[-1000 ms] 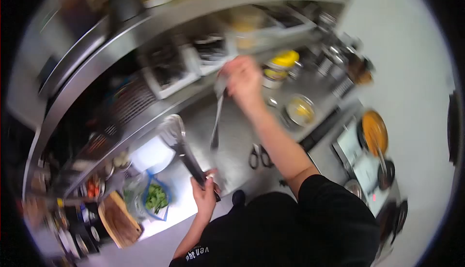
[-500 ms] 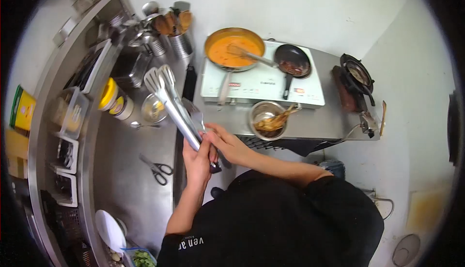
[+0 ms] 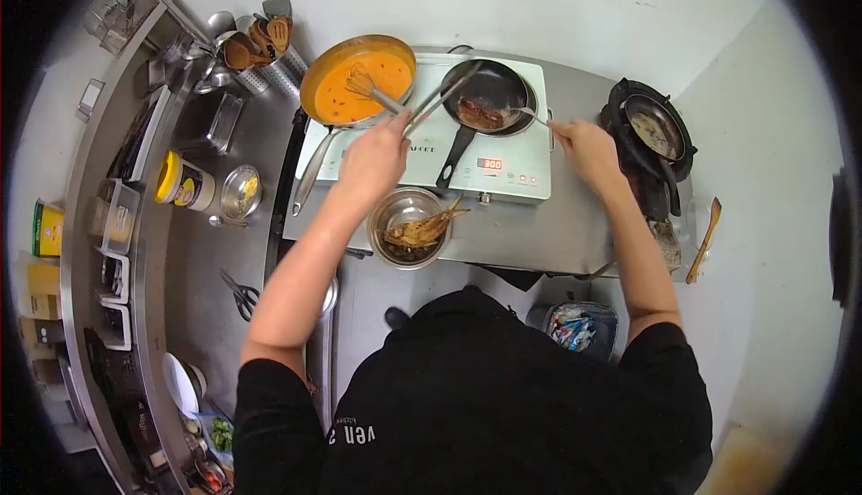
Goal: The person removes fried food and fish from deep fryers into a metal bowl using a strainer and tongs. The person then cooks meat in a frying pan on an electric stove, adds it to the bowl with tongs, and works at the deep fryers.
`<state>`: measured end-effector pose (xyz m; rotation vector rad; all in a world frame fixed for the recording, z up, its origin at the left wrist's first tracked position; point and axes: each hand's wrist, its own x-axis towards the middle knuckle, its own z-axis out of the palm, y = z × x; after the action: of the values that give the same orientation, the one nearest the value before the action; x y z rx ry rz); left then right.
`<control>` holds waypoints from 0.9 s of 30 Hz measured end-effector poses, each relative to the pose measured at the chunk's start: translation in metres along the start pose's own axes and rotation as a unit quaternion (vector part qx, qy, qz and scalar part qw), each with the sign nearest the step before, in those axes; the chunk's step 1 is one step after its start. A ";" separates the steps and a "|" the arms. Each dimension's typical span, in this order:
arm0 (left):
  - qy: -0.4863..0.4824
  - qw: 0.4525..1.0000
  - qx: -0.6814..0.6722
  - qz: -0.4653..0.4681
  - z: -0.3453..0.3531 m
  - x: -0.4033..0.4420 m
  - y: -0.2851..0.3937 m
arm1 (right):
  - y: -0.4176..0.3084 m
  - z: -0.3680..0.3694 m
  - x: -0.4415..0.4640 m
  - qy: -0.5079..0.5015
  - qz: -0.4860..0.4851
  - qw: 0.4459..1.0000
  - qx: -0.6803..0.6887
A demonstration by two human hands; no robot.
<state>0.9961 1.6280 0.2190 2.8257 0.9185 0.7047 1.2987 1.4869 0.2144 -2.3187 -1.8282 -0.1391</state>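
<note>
My left hand (image 3: 375, 156) is closed round metal tongs (image 3: 437, 103), which reach over the small black frying pan (image 3: 514, 84). Between the fingers of my right hand (image 3: 584, 148) is a fork (image 3: 533, 115), its head inside that pan from the right. A dark reddish-brown piece of food (image 3: 480, 116) lies in the pan near the fork. Beside my left hand, a wide pan (image 3: 316, 84) of orange sauce holds a whisk (image 3: 382, 96). Both pans stand on a white induction cooktop (image 3: 516, 176) whose display reads 300.
A steel bowl (image 3: 382, 248) with a fried fish (image 3: 422, 228) sits at the counter's front edge. A dark pan (image 3: 660, 127) rests on the right-hand burner. Scissors (image 3: 241, 295), a small glass bowl (image 3: 241, 192) and a yellow-lidded tub (image 3: 186, 181) are on the left counter.
My hands, together at the left with the tongs and fork, have moved apart and forward to the black pan. The tongs are now in my left hand, the fork in my right.
</note>
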 end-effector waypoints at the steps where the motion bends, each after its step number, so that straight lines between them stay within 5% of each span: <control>1: -0.003 1.000 0.003 -0.004 0.002 0.013 -0.001 | 0.006 0.007 0.012 -0.002 -0.003 1.000 0.004; 7: -0.155 0.958 0.235 0.053 0.025 0.064 0.013 | 0.007 0.053 0.050 0.016 -0.088 0.994 -0.066; 27: -0.225 0.916 0.294 0.155 0.057 0.088 0.018 | -0.031 0.072 0.068 -0.019 -0.103 0.989 -0.108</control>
<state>1.0948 1.6675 0.2072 3.4650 0.6849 -0.2844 1.2822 1.5730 0.1598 -2.2744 -2.1660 -0.3398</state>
